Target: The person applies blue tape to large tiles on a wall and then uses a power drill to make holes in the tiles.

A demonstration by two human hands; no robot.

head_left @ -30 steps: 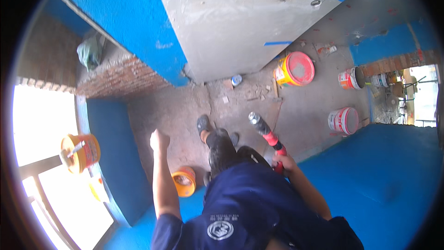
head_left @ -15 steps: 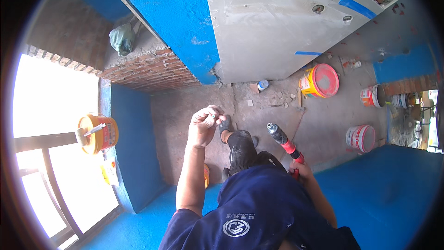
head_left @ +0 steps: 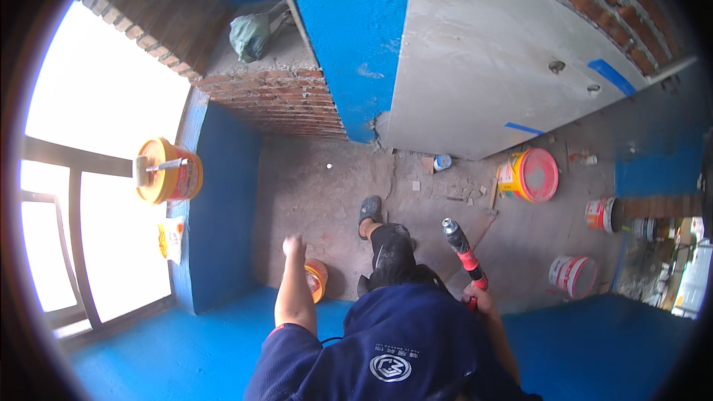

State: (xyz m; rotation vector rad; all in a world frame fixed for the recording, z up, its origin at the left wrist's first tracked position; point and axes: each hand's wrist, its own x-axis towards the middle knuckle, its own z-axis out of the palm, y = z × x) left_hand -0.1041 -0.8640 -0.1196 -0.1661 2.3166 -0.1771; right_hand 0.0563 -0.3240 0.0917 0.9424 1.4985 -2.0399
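Note:
My right hand [head_left: 480, 298] is wrapped round the handle end of a long red-and-black hand tool [head_left: 466, 253]. The tool's silver metal tip points up and slightly left, in front of my right leg, touching nothing. My left hand [head_left: 294, 246] is stretched out low on the left, above the floor and near an orange bucket [head_left: 316, 281]. It is small and smeared, so its fingers and anything in them cannot be made out. Farther out lies a tiny bright white spot [head_left: 329, 166], seen against the floor; what it is does not show.
A yellow bucket [head_left: 157, 171] with a roller across it stands by the window. A yellow bucket with a red top [head_left: 538, 175], white-and-red buckets [head_left: 573, 276] and tile scraps [head_left: 457, 191] are on the right. A grey panel [head_left: 490, 67] and blue wall [head_left: 345, 30] rise ahead.
My left hand has dropped left and nearer my body from its raised pinch. The white spot now shows on the floor side. The view has shifted; my right hand keeps the tool.

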